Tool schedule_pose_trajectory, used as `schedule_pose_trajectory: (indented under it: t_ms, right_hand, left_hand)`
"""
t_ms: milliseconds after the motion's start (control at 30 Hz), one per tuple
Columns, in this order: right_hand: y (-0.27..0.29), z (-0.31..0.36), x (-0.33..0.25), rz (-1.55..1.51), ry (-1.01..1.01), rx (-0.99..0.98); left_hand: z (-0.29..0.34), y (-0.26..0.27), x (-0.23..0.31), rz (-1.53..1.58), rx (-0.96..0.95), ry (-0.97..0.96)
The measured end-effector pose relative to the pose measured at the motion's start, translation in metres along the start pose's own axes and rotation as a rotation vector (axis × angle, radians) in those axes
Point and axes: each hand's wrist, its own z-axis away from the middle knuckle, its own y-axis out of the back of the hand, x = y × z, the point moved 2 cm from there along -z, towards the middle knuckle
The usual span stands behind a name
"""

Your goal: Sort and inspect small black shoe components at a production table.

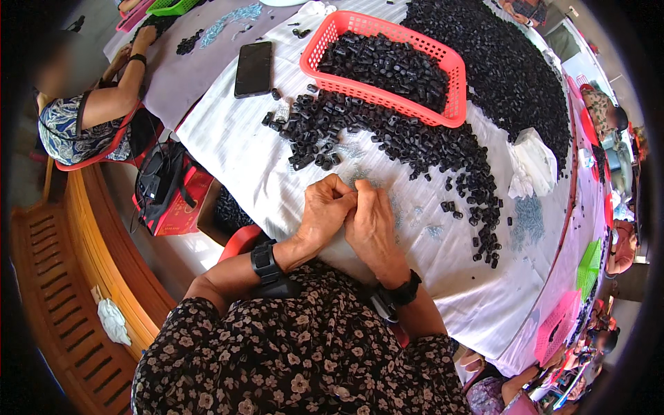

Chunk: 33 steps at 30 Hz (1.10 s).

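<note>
My left hand (328,211) and my right hand (371,221) meet above the near part of the table, fingertips pinched together. Whatever lies between the fingers is too small and hidden to name. Just beyond them spreads a band of small black plastic pieces (408,142), short and tube-like. Tiny pale-blue metallic bits, perhaps springs or pins (434,231), are scattered on the white cloth beside my right hand. A red perforated basket (456,83) farther back holds more of the black pieces.
A black phone (254,69) lies at the far left. Behind the basket is a large black heap (498,62). At the right sit a white plastic bag (534,162) and a pale-blue pile (528,220). A co-worker's arm (114,104) is at the left, near a wooden bench (76,297).
</note>
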Motion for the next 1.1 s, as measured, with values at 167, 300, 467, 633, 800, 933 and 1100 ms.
schedule_pose_trajectory:
  t_ms: [167, 300, 467, 633, 800, 933, 1100]
  right_hand:
    - [0.002, 0.000, -0.002, 0.011, 0.029, 0.024]
    - [0.003, 0.000, -0.001, -0.020, 0.061, 0.059]
    - [0.011, -0.001, -0.005, -0.050, 0.111, 0.129]
    - [0.012, -0.001, -0.003, -0.248, 0.046, 0.131]
    - [0.022, -0.004, 0.010, -0.489, -0.042, 0.205]
    - [0.020, 0.000, 0.020, -0.564, -0.158, 0.212]
    - [0.021, 0.001, 0.030, -0.446, -0.252, 0.243]
  left_hand:
    - [-0.001, -0.001, -0.003, 0.033, 0.021, 0.037]
    - [-0.001, 0.001, 0.005, 0.112, -0.038, 0.020]
    - [-0.001, 0.008, 0.025, -0.227, -0.305, 0.047]
    - [-0.006, 0.014, 0.033, -0.178, -0.371, 0.039]
    - [-0.046, 0.023, 0.075, -0.275, -0.216, -0.130]
    - [-0.104, 0.007, 0.118, -0.365, -0.139, -0.243]
    - [-0.119, 0.005, 0.137, -0.292, -0.086, -0.508]
